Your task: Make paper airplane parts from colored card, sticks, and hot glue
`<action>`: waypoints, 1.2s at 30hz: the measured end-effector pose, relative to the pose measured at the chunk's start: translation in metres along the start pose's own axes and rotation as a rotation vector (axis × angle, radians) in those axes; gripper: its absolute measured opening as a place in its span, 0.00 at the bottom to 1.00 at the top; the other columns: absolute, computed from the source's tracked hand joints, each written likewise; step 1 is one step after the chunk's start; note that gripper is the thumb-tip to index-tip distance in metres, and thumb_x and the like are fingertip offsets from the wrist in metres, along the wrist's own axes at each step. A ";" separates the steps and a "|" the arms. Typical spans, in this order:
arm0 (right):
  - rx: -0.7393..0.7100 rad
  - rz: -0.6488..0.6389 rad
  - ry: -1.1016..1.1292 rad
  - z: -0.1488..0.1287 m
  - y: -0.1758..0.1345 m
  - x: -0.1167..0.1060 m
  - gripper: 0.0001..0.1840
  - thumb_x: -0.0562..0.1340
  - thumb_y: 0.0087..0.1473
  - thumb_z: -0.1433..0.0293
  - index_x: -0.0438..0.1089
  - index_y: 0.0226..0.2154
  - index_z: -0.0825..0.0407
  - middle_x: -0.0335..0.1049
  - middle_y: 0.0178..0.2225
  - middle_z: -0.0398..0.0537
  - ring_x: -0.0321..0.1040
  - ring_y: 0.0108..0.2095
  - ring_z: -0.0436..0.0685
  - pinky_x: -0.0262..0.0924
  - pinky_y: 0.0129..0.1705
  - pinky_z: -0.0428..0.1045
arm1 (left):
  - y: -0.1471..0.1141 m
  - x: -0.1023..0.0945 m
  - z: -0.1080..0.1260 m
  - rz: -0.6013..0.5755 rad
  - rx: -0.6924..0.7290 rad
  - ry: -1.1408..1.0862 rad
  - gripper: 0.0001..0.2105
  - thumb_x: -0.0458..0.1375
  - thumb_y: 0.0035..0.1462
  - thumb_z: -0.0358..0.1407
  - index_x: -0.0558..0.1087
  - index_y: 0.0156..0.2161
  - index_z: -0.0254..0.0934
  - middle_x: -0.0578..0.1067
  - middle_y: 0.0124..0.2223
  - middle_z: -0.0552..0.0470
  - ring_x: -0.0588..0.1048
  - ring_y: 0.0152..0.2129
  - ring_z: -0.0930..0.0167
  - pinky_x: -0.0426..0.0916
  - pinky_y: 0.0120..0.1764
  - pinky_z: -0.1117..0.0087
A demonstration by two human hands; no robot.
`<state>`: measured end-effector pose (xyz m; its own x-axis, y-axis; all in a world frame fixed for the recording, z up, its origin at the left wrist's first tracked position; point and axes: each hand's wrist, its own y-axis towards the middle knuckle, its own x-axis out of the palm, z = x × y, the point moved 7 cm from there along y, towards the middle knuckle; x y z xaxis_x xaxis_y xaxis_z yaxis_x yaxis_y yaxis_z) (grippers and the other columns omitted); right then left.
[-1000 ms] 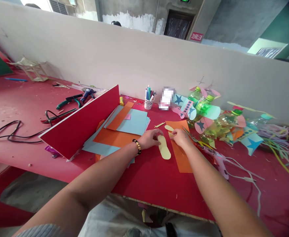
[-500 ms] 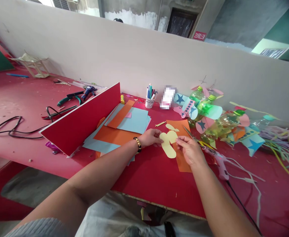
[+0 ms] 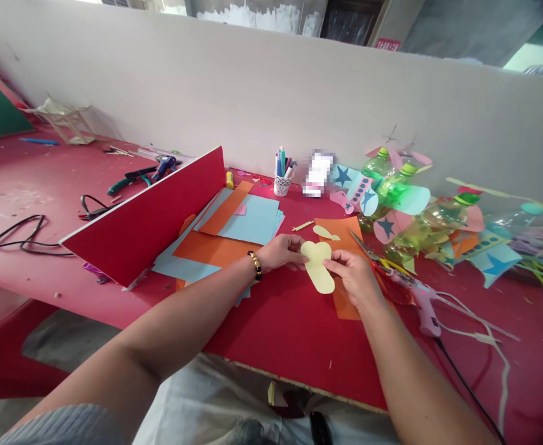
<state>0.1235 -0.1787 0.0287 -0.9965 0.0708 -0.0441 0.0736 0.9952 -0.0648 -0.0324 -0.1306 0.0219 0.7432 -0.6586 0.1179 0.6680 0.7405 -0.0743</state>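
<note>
A pale yellow paper cutout, two rounded lobes at the top and one long rounded end below, is held up between my hands. My left hand, with a beaded bracelet on the wrist, pinches its left edge. On the other side, the thumb and fingers of my right hand grip the right edge. Behind it an orange paper strip lies on the red table, and a small yellow propeller-shaped paper piece rests on that strip. Scissors lie just beyond my right hand.
Stacked blue and orange paper lies left, beside a red divider board. A pen cup and a phone stand by the wall. Decorated plastic bottles crowd the right, near a pink glue gun with cords.
The yellow paper's lobes, with a gap between them before, now sit closer together, forming a heart-like top. My right hand has shifted slightly inward and the view has tilted down a little.
</note>
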 end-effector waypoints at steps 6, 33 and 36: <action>-0.017 -0.017 -0.022 -0.001 -0.001 0.005 0.13 0.70 0.39 0.63 0.69 0.23 0.51 0.70 0.22 0.40 0.62 0.23 0.50 0.58 0.29 0.47 | -0.002 0.002 0.004 0.002 0.009 -0.011 0.17 0.68 0.43 0.39 0.70 0.35 0.30 0.76 0.29 0.48 0.75 0.22 0.73 0.71 0.26 0.74; 0.003 -0.057 0.000 0.000 -0.004 0.018 0.15 0.67 0.45 0.57 0.70 0.25 0.52 0.68 0.22 0.42 0.63 0.24 0.51 0.57 0.28 0.46 | -0.003 0.001 0.008 0.179 0.054 -0.021 0.13 0.67 0.43 0.32 0.69 0.34 0.31 0.75 0.27 0.50 0.74 0.23 0.73 0.70 0.26 0.74; 0.013 -0.037 -0.031 0.000 -0.004 0.015 0.15 0.68 0.43 0.57 0.70 0.24 0.52 0.67 0.20 0.41 0.61 0.22 0.50 0.55 0.26 0.46 | -0.004 0.001 0.008 0.180 0.048 -0.041 0.15 0.67 0.43 0.32 0.69 0.35 0.31 0.76 0.28 0.49 0.75 0.23 0.73 0.70 0.26 0.74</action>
<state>0.1078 -0.1819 0.0283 -0.9969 0.0316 -0.0723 0.0374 0.9961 -0.0803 -0.0343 -0.1332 0.0304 0.8475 -0.5100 0.1472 0.5214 0.8518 -0.0504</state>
